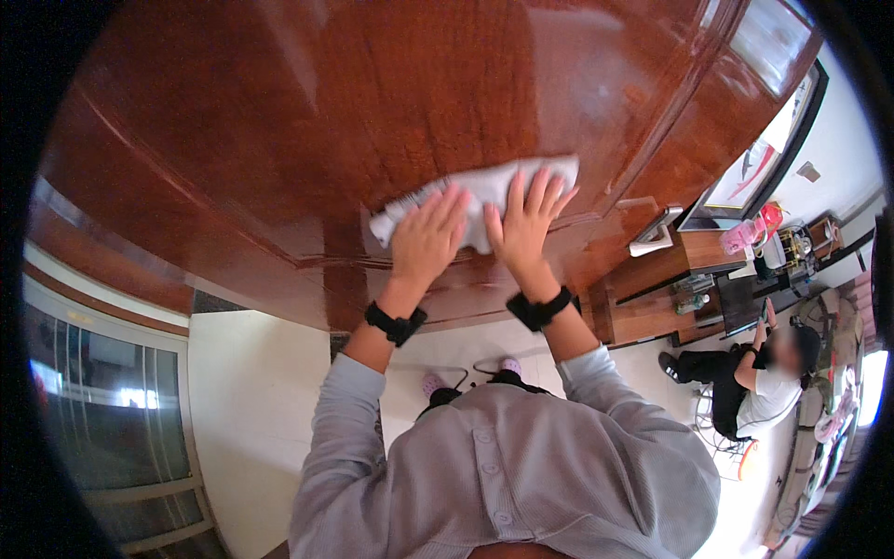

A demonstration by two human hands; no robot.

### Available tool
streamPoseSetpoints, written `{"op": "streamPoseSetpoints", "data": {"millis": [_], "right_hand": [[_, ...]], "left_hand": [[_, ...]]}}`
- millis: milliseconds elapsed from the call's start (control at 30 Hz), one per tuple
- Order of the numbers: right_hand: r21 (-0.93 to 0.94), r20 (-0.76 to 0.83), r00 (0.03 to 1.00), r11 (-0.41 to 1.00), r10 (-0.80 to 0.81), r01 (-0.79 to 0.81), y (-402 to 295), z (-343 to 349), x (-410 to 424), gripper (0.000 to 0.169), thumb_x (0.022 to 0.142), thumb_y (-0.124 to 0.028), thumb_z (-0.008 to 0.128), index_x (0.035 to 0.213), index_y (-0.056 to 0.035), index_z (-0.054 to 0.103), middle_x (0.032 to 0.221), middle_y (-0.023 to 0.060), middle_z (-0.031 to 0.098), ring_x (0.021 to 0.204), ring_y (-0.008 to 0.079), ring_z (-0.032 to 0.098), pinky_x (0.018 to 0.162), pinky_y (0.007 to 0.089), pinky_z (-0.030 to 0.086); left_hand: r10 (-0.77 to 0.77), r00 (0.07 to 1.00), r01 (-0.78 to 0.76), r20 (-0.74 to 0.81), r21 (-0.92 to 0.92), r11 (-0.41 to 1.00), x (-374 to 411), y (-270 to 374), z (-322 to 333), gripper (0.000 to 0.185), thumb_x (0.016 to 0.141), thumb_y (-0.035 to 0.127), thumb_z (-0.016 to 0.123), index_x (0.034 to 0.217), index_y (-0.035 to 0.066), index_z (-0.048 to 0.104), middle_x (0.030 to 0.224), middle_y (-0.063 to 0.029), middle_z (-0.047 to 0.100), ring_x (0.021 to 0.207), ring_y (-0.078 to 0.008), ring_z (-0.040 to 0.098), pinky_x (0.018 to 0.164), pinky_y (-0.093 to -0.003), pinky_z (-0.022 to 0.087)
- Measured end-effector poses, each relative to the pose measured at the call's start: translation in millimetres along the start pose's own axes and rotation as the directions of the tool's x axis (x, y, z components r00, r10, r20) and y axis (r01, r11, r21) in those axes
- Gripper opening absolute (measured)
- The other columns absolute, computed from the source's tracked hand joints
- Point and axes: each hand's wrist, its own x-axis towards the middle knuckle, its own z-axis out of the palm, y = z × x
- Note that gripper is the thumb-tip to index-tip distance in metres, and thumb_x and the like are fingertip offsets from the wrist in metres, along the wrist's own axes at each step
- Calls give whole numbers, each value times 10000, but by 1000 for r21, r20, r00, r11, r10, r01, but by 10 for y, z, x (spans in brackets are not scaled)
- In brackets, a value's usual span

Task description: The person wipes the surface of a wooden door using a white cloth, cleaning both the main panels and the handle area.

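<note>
A glossy reddish-brown wooden door (433,91) with raised moulding fills the view before me. Against its surface lies a folded white cloth (482,183), wider than both hands together. My left hand (427,234) presses flat on the cloth's left part, fingers close together. On the right part rests my right hand (525,222), palm down with the fingers somewhat spread. The cloth is pinned between the palms and the wood rather than gripped. Each wrist wears a black band.
At the right stand wooden shelves (712,248) with a pink bottle (742,236) and other items. Beyond them a seated person (765,391) in a white top faces a table, near a sofa. A glass-paned door (112,398) is at the left.
</note>
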Motion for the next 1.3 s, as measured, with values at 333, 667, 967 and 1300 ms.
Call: {"op": "streamPoseSetpoints", "data": {"millis": [333,667,967,1300], "right_hand": [[183,-62,996,980,-64,75,-893,-304,957,548,790,-404,547,1286,-189,457,1384,159,314,1248,363,304,1007,571,127],[100,-3,1000,995,11,-11,-1484,495,-195,510,784,-394,536,1236,-161,505,1324,188,380,1179,359,377,962,578,195],[255,-188,982,965,-19,67,-2344,128,1021,535,784,-297,529,1294,-164,440,1392,173,298,1266,331,301,1035,543,42],[96,56,964,963,-258,252,-2181,664,-346,502,733,-304,586,1226,-240,510,1223,58,486,1007,180,507,852,509,323]], "left_hand": [[-55,986,81,-160,160,984,290,-729,-786,516,838,335,522,1309,160,406,1352,-82,381,1189,-290,391,966,-447,288],[71,994,-50,-81,236,970,-856,-1308,-422,473,816,360,546,1253,202,460,1293,-29,433,1146,-239,420,924,-426,327],[40,972,4,-230,186,983,-79,-1933,-1373,513,830,325,501,1310,171,409,1384,-77,339,1229,-294,352,977,-471,279],[-124,992,124,-10,144,982,-1369,-1685,-482,314,804,326,548,1053,136,535,1261,-77,444,1128,-264,441,886,-404,348]]}}
